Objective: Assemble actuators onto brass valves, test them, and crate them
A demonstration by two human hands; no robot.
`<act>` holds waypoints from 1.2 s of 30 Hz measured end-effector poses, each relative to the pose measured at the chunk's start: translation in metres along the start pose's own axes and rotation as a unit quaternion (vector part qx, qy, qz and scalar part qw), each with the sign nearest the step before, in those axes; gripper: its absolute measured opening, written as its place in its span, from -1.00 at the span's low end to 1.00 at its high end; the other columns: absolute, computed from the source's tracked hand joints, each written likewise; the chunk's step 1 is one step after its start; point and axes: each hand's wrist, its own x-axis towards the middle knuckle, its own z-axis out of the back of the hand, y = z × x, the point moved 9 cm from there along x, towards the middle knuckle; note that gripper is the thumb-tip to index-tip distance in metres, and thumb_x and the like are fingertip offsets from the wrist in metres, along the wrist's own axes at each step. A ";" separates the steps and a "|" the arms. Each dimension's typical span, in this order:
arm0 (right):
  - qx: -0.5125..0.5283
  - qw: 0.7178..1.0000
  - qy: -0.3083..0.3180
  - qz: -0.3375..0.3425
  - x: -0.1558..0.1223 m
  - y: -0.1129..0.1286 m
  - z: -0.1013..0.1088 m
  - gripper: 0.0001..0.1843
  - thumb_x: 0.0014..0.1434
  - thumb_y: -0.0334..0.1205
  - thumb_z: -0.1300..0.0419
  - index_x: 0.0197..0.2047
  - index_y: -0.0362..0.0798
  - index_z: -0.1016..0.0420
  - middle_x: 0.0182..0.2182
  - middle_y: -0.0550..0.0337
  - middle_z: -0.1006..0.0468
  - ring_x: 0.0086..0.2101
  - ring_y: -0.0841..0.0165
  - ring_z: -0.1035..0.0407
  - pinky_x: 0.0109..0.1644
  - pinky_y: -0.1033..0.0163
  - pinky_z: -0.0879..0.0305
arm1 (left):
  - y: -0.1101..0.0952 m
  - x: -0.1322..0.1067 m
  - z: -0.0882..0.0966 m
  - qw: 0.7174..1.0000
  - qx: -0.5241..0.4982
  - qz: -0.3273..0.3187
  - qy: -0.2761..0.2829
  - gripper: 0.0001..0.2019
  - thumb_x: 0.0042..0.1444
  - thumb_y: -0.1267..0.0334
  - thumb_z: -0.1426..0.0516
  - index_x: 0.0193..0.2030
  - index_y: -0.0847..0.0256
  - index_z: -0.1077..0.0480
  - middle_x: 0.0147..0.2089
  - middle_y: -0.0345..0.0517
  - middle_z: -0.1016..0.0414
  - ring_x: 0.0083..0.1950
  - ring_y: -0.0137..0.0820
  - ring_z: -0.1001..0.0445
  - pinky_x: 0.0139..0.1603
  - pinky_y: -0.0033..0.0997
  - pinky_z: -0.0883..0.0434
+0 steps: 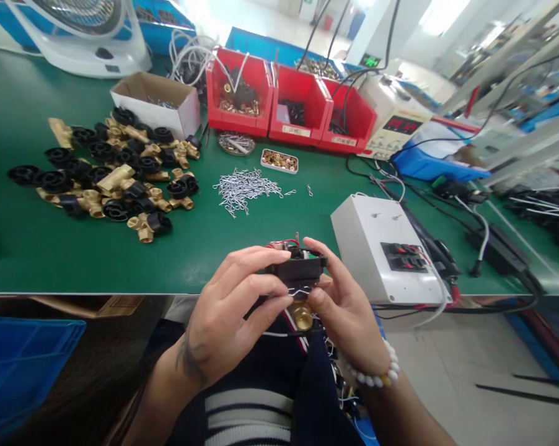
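Note:
Both hands are together just past the bench's front edge, around a black plastic valve housing (299, 270) with a red wire and small parts showing at its top. Below the housing a brass valve body (302, 317) shows its round opening. My right hand (349, 303) grips the housing's right side, thumb low on the front. My left hand (242, 303) pinches a silver hairpin clip (300, 291) between thumb and fingertip at the housing's lower front, with another finger along the top. A pile of hairpin clips (245, 191) lies on the bench beyond.
Brass valves with black caps (116, 167) are heaped at the left. Red bins (295, 111), a white carton (156, 102) and a tray of brass parts (279, 161) stand behind. A grey switch box (377, 248), a power supply (393, 118) and cables occupy the right.

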 end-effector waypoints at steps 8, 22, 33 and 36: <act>0.044 0.998 -0.036 0.035 -0.013 0.010 -0.002 -0.64 0.29 -0.16 -0.29 0.12 0.24 -0.37 0.00 0.26 -0.60 -0.03 0.29 -0.52 0.07 0.14 -0.49 | -0.014 -0.002 -0.004 0.997 -0.038 0.022 -0.065 -0.89 0.16 0.48 -0.24 -0.23 0.24 -0.42 0.04 0.00 -0.55 0.12 -0.32 -0.49 0.18 -0.24 -0.46; -0.275 0.956 -0.019 0.101 -0.012 0.043 0.000 -0.55 0.21 -0.01 -0.31 0.13 0.13 -0.39 -0.15 0.20 -0.65 -0.17 0.25 -0.57 -0.07 0.17 -0.51 | 0.036 -0.033 -0.064 0.780 -0.465 0.417 -0.034 -0.57 0.25 -0.01 -0.17 0.12 0.23 -0.36 0.15 0.09 -0.49 0.21 -0.11 -0.46 0.18 -0.12 -0.44; -0.589 0.806 -0.053 -0.022 0.085 0.097 0.185 -0.49 -0.04 0.16 -0.31 -0.13 -0.04 -0.60 -0.28 0.07 -0.61 -0.30 0.20 -0.46 -0.18 0.08 -0.39 | 0.027 -0.038 -0.054 0.670 -0.543 0.499 -0.088 -0.45 0.02 -0.01 -0.37 0.00 0.35 -0.38 -0.15 0.08 -0.62 -0.20 -0.22 -0.63 -0.27 -0.38 -0.55; -0.582 0.806 -0.107 0.014 0.086 0.096 0.193 -0.51 -0.07 0.18 -0.30 -0.22 -0.05 -0.61 -0.38 0.09 -0.57 -0.39 0.27 -0.38 -0.30 0.15 -0.30 | 0.021 -0.036 -0.052 0.673 -0.552 0.488 -0.071 -0.46 0.09 -0.03 -0.31 0.04 0.38 -0.40 -0.13 0.12 -0.62 -0.17 -0.19 -0.63 -0.23 -0.32 -0.56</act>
